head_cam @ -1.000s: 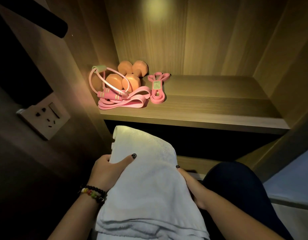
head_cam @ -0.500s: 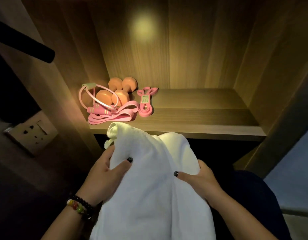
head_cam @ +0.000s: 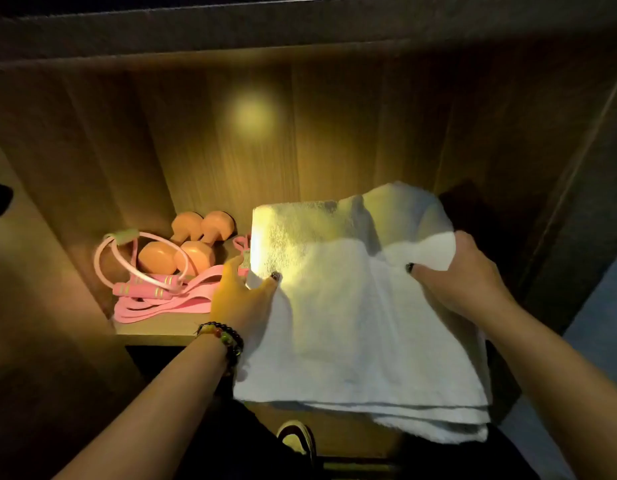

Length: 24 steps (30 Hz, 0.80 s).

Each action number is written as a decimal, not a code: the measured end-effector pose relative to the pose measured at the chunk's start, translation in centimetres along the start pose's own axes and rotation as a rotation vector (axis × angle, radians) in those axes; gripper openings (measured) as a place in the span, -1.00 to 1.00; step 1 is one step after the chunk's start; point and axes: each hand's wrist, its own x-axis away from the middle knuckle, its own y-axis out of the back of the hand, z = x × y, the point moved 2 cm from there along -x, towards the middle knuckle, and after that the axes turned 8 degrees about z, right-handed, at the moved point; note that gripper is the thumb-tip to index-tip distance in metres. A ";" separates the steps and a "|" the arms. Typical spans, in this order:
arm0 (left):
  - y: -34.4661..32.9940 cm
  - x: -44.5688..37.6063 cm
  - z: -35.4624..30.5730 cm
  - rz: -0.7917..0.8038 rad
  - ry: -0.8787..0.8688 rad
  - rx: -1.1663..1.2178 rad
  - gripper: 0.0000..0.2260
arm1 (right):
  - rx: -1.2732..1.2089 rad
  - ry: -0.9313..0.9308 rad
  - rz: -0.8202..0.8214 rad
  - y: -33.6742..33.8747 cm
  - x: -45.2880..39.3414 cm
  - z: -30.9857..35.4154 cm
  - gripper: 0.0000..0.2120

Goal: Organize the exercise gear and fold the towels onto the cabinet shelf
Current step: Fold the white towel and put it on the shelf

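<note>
Gear (head_cam: 161, 271) crowding shelf (head_cam: 154, 328) left — right hidden

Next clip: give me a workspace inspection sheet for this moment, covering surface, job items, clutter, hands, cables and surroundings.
Surface: wooden cabinet shelf, lit from above; only its left front part shows.
Job's things: folded white towel held at the shelf, its near edge hanging past the shelf front; two orange dumbbells at back left; pink jump rope coiled beside them; pink resistance bands lying under the rope handles.
Clutter: nothing seen.
Hands: left hand grips the towel's left edge; right hand grips its right side.
Cables: nothing seen.
Surroundings: wood-grain back panel; a shoe below; beaded bracelets on the left wrist.
</note>
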 end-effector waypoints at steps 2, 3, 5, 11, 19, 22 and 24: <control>-2.3 -2.5 1.2 0.026 -0.026 -0.344 -0.55 | 0.279 -0.035 0.091 -2.6 -2.4 -1.9 -0.21; -3.7 -3.2 1.3 0.062 -0.102 -0.452 -0.46 | 0.394 0.001 0.155 -4.4 -3.2 -2.8 -0.18; -6.8 -3.5 0.5 0.167 -0.209 -0.645 -0.39 | 0.536 0.103 0.254 -7.8 -3.9 -4.4 -0.27; -12.2 -5.8 2.8 0.440 -0.261 -0.969 -0.47 | 0.613 0.153 0.282 -10.2 -6.1 -6.6 -0.36; -12.7 -8.0 3.5 0.439 -0.274 -1.015 -0.47 | 0.523 -0.013 0.435 -11.1 -12.4 -6.7 -0.30; -12.3 -6.7 3.5 0.389 -0.310 -0.968 -0.48 | 0.517 -0.005 0.440 -11.3 -12.4 -6.8 -0.28; -12.1 -5.1 3.4 0.278 -0.365 -0.903 -0.50 | 0.488 0.006 0.428 -10.9 -12.0 -6.5 -0.29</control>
